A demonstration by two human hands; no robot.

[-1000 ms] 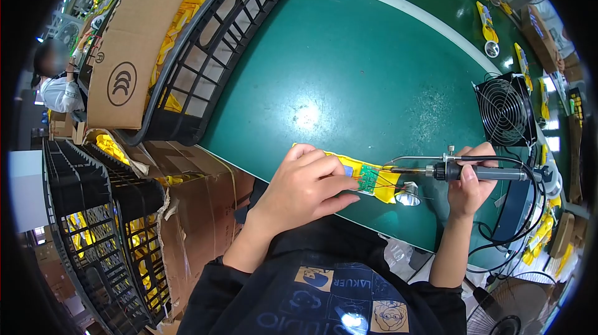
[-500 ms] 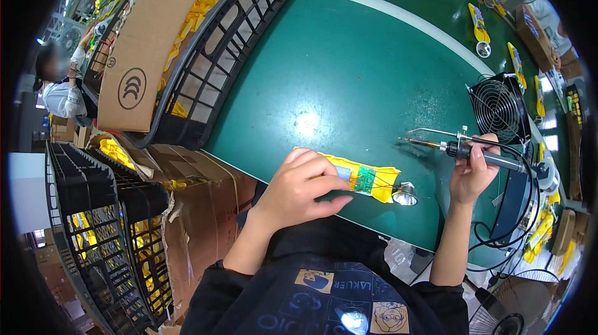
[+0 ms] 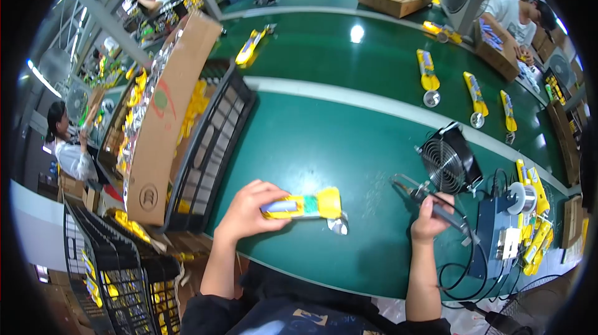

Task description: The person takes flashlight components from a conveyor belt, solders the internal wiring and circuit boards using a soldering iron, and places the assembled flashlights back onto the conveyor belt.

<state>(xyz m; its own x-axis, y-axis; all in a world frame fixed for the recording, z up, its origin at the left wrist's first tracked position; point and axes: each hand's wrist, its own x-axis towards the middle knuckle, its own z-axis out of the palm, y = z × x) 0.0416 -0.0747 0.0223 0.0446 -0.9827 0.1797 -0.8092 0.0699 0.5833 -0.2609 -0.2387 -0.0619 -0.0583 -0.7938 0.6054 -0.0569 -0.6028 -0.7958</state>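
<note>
My left hand [image 3: 249, 211] is wrapped around the left end of a yellow plastic flashlight housing [image 3: 328, 201], just above the green table [image 3: 293, 142] or resting on it; I cannot tell which. Inside the open housing are a blue-purple part, probably a battery, and a small green circuit board [image 3: 309, 204]. A shiny round reflector [image 3: 338, 224] lies by its right end. My right hand [image 3: 430, 218] grips a soldering iron [image 3: 447, 214] with a thin metal feed tube. The iron's tip points up and left, apart from the housing.
A small black fan [image 3: 445, 164] stands beyond the iron. At right are a blue-grey soldering station [image 3: 491, 238], a wire spool [image 3: 522, 198] and several yellow housings. A black crate [image 3: 215, 135] stands left. More housings lie on the green belt [image 3: 330, 48]; co-workers sit farther off.
The view has tilted up, showing more of the belt. My left hand, earlier with its fingers beside the circuit board, now grips the housing's left end. My right hand still holds the soldering iron.
</note>
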